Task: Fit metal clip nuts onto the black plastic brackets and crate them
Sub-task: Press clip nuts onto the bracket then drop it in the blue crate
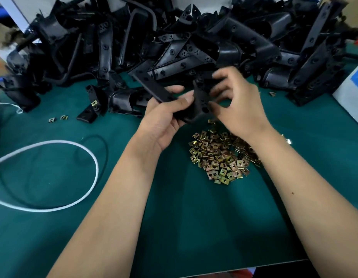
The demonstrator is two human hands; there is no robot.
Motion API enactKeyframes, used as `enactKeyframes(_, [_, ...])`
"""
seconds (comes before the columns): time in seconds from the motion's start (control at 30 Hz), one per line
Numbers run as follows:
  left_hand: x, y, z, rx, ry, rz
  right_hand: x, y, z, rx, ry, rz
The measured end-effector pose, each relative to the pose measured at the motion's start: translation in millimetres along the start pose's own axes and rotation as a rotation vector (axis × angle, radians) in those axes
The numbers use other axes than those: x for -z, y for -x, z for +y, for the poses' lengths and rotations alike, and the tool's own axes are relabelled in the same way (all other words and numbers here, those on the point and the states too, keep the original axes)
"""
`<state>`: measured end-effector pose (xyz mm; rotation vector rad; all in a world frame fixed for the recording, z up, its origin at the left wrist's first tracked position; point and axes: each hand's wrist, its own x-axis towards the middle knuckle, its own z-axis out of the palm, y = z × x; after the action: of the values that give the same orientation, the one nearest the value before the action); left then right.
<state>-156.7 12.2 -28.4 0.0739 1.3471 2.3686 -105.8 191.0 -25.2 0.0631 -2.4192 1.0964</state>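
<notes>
Above the middle of the green mat I hold one black plastic bracket. My left hand grips its lower bend from below, thumb on top. My right hand curls its fingers round the bracket's right end. No clip nut shows between my fingers. A heap of brass-coloured metal clip nuts lies on the mat just below my hands. A big pile of black brackets fills the back of the table.
A bracket with a clip nut fitted lies at the left of the pile, with two loose clip nuts near it. A white cable loop lies on the left. A white box stands at the right edge.
</notes>
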Motion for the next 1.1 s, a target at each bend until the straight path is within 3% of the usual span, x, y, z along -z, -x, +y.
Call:
enactKeyframes(0.1, [5.2, -4.3, 1.0, -0.069, 0.045, 0.053, 12.4, -1.2, 8.3, -0.064, 0.346, -0.238])
enactKeyframes(0.17, [6.7, -5.2, 1.7, -0.076, 0.071, 0.054, 12.8, -0.1, 7.1, -0.069, 0.407, -0.337])
enactKeyframes(0.33, [5.1, -2.1, -2.4, -0.025, 0.080, -0.033, 4.6, 2.0, 4.4, -0.055, 0.401, -0.339])
enactKeyframes(0.5, [5.1, -3.4, -4.2, 0.015, 0.062, -0.069, -3.2, 2.0, -0.5, -0.172, -0.141, 0.031])
enactKeyframes(0.63, [5.6, -3.0, -5.6, 0.024, 0.067, -0.087, -15.3, 7.7, -10.9, -0.376, -0.637, 0.082])
enactKeyframes(0.87, [7.9, -2.5, -5.5, 0.003, 0.071, -0.135, -15.9, 8.2, -18.1, -0.587, -0.870, 0.051])
enactKeyframes(1.1, [6.6, -3.0, -6.4, -0.008, 0.091, -0.137, -16.6, 8.6, -20.9, -0.659, -0.933, 0.105])
